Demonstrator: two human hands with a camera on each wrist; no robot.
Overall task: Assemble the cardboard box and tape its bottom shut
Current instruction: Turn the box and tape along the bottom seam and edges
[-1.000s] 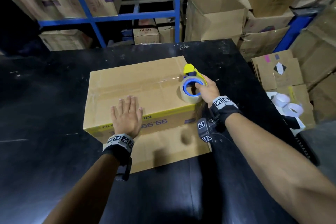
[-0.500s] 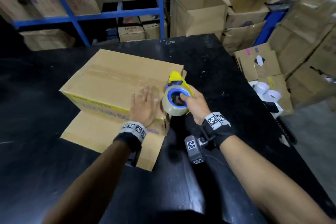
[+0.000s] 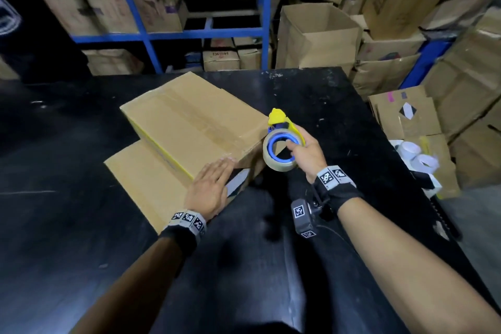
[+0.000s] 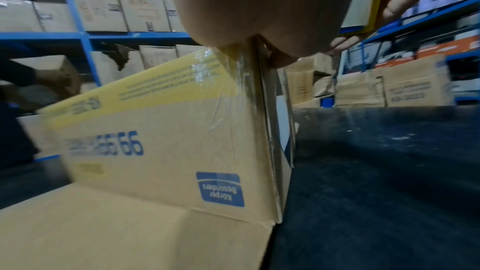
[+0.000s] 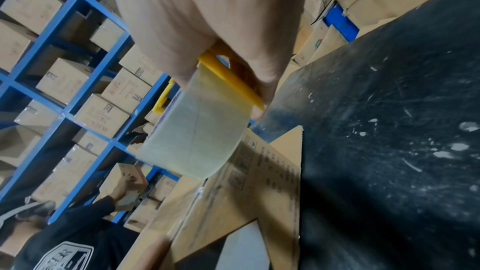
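While the cardboard box (image 3: 189, 127) sits bottom-up on the black table (image 3: 339, 122), its loose flaps splayed flat under it, the left hand (image 3: 210, 188) lies flat with fingers straight on the box's near corner, right where the clear tape wraps over the edge. The right hand (image 3: 306, 154) has its fingers curled around the yellow tape dispenser (image 3: 283, 141), which hangs just off the box's right end, apparently clear of the cardboard.

Stuff that could bite from here, imo: I can't tell if the strip is actually cut, so pulling the dispenser away might peel the tape end back off the box. The tape near the corner already looks wrinkled in the left wrist view, so a weak press could leave it lifting. And since that palm sits only on the box's corner, the light empty box could skid or spin on the table.
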